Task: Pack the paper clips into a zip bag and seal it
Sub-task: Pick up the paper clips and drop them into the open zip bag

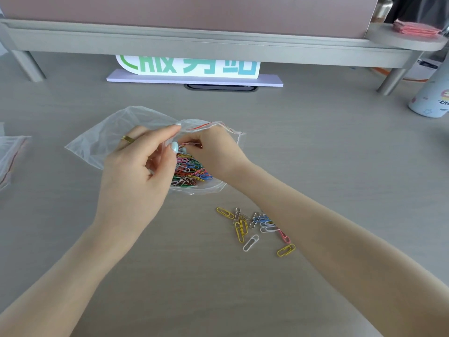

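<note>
A: Where does the zip bag [107,139] point?

B: Mouth right, red strip far; left hand [138,171] pinches its rim, right hand [213,154] pinches paper clips [189,170] inside.

A: Room?

B: Loose clips [255,224] (nearer, right) on open desk [315,142].

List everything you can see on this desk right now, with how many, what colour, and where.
zip bag: one, clear with red seal line, desk centre, held open
clips in bag: many, mixed colours
loose clips: about a dozen, yellow, white, blue, pink, silver, on desk near right forearm
spare bag: one, clear, left edge
sign: one, white with green and blue letters, under shelf
shelf: one, grey, at back
bottle: one, pale blue, far right
pink stack: one, on shelf, right
left hand: holds bag mouth
right hand: at bag mouth, pinching clips
</note>
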`<state>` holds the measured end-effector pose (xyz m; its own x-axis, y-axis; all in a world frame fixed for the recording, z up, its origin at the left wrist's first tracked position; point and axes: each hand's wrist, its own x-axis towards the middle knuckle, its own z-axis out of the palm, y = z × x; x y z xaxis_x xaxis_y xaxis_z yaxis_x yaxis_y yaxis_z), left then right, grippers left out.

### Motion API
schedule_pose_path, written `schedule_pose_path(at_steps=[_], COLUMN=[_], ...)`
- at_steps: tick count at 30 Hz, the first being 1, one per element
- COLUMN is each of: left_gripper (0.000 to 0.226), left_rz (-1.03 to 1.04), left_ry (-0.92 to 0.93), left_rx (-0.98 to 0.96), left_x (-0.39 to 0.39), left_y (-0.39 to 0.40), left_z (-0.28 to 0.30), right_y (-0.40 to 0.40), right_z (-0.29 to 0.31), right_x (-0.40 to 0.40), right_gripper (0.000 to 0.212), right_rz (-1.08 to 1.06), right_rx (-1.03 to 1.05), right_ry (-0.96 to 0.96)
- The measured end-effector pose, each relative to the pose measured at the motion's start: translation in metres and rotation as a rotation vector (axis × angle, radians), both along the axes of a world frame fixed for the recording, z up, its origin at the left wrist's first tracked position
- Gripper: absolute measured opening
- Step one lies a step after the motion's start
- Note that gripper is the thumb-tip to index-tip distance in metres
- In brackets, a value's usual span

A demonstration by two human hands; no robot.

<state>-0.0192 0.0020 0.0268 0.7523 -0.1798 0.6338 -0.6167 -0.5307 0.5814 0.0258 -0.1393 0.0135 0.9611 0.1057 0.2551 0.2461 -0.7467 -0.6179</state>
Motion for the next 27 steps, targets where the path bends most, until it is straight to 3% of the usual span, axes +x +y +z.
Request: schedule_pose_path(at_steps=[3,8,14,19,24,27], left_gripper=[0.030,0.029,0.028,0.028,0.027,0.027], left_rz=[-0.001,-0.013,-0.022,-0.019,-0.022,-0.027], left_ry=[-0.004,-0.011,-0.017,-0.016,-0.014,-0.008], left_rx=[0.009,0.022,0.026,0.029,0.028,0.026], left_x=[0.000,0.001,0.001,0.002,0.001,0.001], left_y=[0.000,0.000,0.000,0.000,-0.001,-0.001], left_z=[0.000,-0.001,-0.002,-0.002,-0.003,-0.004], right_y=[-0.001,-0.010,-0.024,-0.055,-0.094,-0.106], right_z=[0.001,0.000,0.004,0.001,-0.011,-0.019], right_x=[0.002,-0.006,-0.023,-0.053,-0.085,-0.101], right_gripper=[0.021,0.020,0.039,0.028,0.020,0.030], right_rz=[-0.025,0.025,0.042,0.016,-0.117,-0.028], right_rx=[-0.043,-0.095,-0.126,-0.042,-0.051,-0.177], right_ry=[0.078,-0.021,-0.073,-0.106,0.028,0.102])
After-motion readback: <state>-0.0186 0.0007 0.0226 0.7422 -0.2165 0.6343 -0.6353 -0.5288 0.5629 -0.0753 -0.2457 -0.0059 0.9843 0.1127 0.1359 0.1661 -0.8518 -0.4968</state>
